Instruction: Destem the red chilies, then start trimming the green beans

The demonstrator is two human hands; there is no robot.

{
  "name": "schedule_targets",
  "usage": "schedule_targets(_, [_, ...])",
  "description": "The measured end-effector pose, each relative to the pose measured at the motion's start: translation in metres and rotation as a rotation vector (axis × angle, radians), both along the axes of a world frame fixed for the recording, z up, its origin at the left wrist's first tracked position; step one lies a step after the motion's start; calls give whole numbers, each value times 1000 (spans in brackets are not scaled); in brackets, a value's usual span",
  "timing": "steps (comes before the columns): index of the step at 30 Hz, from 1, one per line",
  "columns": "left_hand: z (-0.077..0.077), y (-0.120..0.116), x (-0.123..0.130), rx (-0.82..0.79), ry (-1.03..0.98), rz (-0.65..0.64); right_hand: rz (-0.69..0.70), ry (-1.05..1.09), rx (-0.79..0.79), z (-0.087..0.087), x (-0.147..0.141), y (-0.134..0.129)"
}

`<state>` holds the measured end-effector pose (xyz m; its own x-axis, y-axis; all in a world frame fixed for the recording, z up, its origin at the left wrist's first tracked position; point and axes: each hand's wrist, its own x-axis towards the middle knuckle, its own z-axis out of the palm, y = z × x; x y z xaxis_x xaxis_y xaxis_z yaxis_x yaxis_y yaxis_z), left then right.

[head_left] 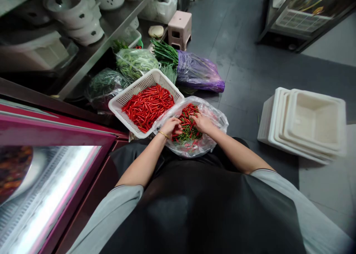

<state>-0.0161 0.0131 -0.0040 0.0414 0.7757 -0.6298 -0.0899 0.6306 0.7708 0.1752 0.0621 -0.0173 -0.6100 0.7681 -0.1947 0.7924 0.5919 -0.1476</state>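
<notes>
**Both hands deep in a bag of chillies, basket set just beside**

Grey floor tiles run under a cramped kitchen corner where the work sits low, at lap height.

Far left, a lit display case (pixel 50 194) with a pink frame fills the lower corner, and above it a steel counter (pixel 111 27) carries stacked white pots (pixel 75 13), up out of the way. Under its edge lie clear bags of green vegetables (pixel 133 63), close enough to reach from the seat.

Next comes a white slotted basket (pixel 119 102), tilted toward the person and filled with red chillies (pixel 147 105) that show no green stems. It touches the clear plastic bag (pixel 214 116), so that anything taken from one has only a short way to the other.

The bag rests at the person's knees with its mouth spread wide, which leaves both hands free. Inside it are stemmed chillies (pixel 189 126), red mixed with much green. The left hand (pixel 170 126), a thin bracelet at its wrist, is curled down among them; the right hand (pixel 203 122) is curled in likewise. Each seems to pinch chillies, though the fingertips are too small to be sure.

Behind the bag, a purple bag (pixel 197 72) holds bundled green stalks. Far right, nested white tubs (pixel 306 124) stand on the floor, well apart.
</notes>
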Motion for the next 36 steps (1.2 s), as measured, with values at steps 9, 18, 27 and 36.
schedule_targets(9, [-24,-11,-68,165,904,-35,155,-189,-145,19,5,-1])
schedule_targets(18, [-14,-16,-33,273,585,-217,89,-44,-138,-7,-61,12])
schedule_targets(27, [-25,-37,21,147,-48,-250,-4,398,-389,12,-5,-26])
schedule_targets(36, [-26,-55,-13,-80,-407,-41,193,-128,-111,-9,-48,-10])
